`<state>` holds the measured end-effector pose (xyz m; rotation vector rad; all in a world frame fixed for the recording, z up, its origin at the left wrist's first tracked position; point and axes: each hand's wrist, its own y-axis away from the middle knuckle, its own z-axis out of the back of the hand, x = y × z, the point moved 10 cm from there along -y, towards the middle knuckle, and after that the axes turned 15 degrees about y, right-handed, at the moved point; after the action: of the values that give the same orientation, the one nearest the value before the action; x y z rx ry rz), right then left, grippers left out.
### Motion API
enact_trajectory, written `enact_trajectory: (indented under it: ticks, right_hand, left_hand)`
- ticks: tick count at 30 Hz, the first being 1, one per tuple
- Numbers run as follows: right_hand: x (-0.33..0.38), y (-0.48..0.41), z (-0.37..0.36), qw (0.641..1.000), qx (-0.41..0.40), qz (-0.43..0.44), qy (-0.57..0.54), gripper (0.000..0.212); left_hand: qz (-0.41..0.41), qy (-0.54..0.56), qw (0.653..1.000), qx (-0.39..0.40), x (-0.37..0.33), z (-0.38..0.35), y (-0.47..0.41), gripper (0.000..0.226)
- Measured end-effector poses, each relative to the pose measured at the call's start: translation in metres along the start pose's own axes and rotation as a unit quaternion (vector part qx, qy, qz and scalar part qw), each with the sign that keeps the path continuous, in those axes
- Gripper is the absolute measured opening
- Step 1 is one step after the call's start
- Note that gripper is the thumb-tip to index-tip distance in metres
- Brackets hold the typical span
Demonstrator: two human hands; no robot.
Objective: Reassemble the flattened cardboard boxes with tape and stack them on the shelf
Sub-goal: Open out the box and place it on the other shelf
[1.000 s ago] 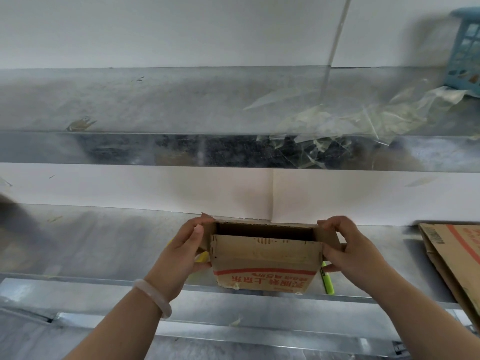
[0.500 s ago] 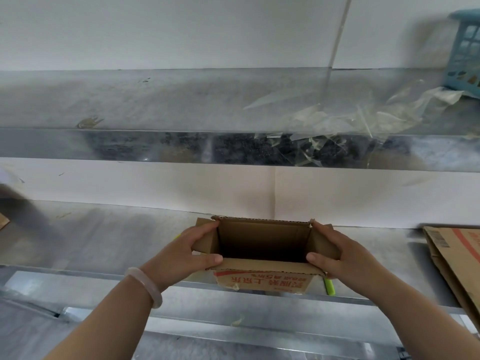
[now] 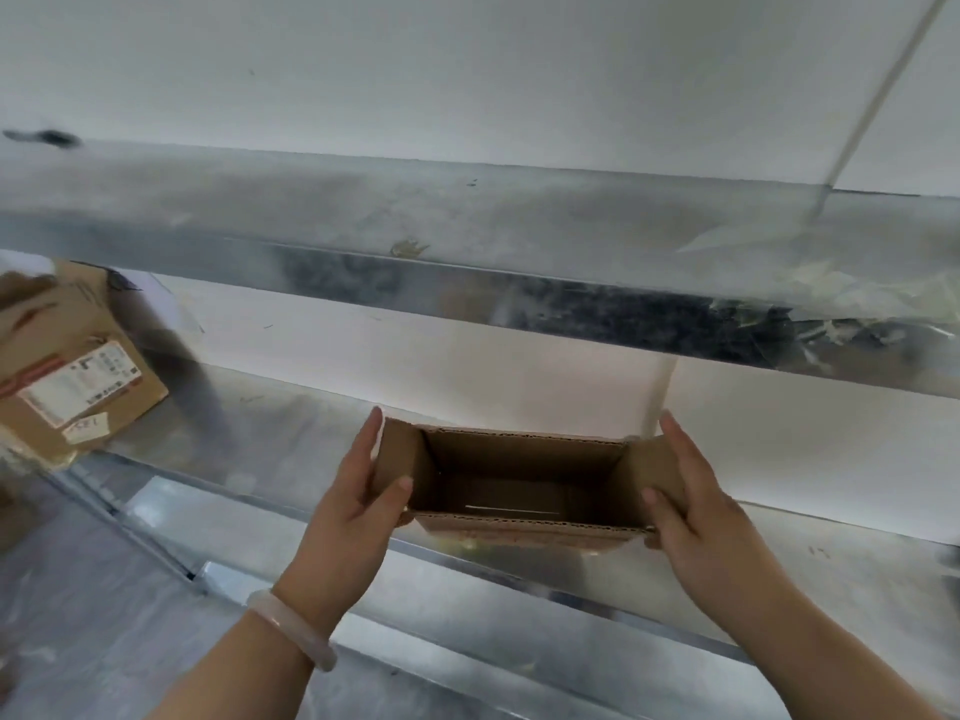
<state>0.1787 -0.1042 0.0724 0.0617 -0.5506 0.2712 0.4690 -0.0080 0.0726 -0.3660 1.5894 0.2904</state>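
A small brown cardboard box (image 3: pixel 524 462) stands on the lower metal shelf (image 3: pixel 291 454), its top open towards me so I see its inside. My left hand (image 3: pixel 358 504) holds the box's left end flap, fingers outside and thumb inside. My right hand (image 3: pixel 691 504) holds the right end flap the same way, thumb on the inner face. A pale bangle sits on my left wrist.
A larger cardboard box (image 3: pixel 72 371) with a shipping label lies tilted at the left end of the lower shelf. The upper metal shelf (image 3: pixel 467 241) runs across above, with crumpled clear tape (image 3: pixel 852 304) at its right. A white wall stands behind.
The view has swung left, bringing the labelled box into sight and losing the flat cardboard at right. The small box has tipped so its open top faces me, and my fingers have straightened along its flaps.
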Motion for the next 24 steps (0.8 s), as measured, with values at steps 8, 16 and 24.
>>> enact_trajectory:
  ticks: [8, 16, 24]
  right_hand:
    - [0.155, -0.031, -0.095, 0.998, 0.021, 0.056, -0.018, 0.066]
    - [0.320, -0.072, -0.220, 0.991, 0.062, 0.053, -0.110, 0.033]
    - [0.417, -0.150, -0.300, 0.975, 0.101, -0.016, -0.199, 0.020]
  left_hand:
    - [0.067, 0.081, 0.977, -0.186, 0.011, 0.175, 0.007, 0.044]
    - [0.094, 0.151, 0.933, -0.313, 0.014, 0.367, 0.011, 0.030]
    - [0.110, 0.203, 0.896, -0.378, 0.036, 0.460, -0.031, 0.027]
